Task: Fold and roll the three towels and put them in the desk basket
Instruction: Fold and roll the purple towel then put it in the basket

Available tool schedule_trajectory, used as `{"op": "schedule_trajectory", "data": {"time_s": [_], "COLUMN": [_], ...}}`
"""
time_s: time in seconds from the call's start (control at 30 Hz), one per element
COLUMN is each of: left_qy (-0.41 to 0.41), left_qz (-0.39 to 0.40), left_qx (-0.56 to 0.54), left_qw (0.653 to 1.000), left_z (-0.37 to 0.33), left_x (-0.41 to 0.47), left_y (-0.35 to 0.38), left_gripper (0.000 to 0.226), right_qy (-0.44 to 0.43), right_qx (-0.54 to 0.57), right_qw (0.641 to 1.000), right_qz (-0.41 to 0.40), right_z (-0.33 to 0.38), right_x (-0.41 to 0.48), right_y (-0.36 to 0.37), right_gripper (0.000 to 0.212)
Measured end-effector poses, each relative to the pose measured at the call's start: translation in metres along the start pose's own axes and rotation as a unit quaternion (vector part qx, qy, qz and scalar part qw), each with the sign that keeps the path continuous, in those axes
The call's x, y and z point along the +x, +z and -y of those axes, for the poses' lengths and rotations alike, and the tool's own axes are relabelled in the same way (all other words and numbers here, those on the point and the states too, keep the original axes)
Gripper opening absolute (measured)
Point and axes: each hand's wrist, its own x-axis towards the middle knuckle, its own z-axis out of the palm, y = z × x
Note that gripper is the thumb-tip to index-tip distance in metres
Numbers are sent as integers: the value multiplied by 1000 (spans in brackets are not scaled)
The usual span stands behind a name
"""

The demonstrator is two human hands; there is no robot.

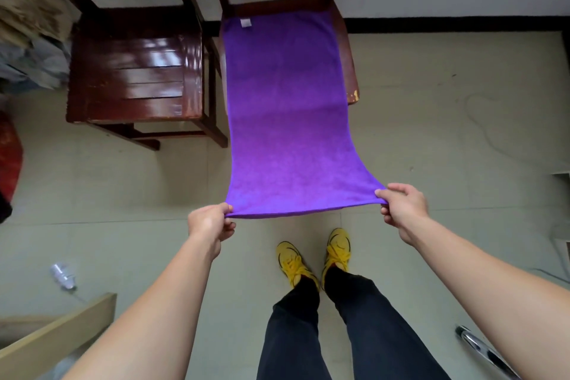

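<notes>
The purple towel (290, 120) lies spread lengthwise, its far end on the right chair (347, 49) seat and its near end pulled off the seat toward the person. The left hand (209, 222) and right hand (401, 205) each pinch a near corner (fingers pressed onto the cloth). The long axis runs straight away from the fingers, so a fold would likely carry this edge toward the chair back.

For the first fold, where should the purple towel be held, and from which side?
At its two near corners, from the person's side, as the left hand and right hand pinch now. The purple towel lies lengthwise on the chair seat, near end overhanging.
</notes>
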Motion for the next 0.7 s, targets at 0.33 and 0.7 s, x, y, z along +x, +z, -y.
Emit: {"op": "schedule_trajectory", "data": {"time_s": [0.33, 0.7], "left_qy": [159, 337], "left_qz": [86, -55], "left_qx": [-77, 313], "left_qw": [981, 886], "left_z": [-115, -265], "left_x": [26, 66], "left_y": [8, 68], "left_gripper": [7, 7], "right_qy": [-75, -221], "right_qx": [135, -97], "right_qw": [982, 965], "right_qz": [111, 105], "right_z": [145, 271], "right_x": [17, 107], "right_y": [40, 101], "right_gripper": [6, 15]}}
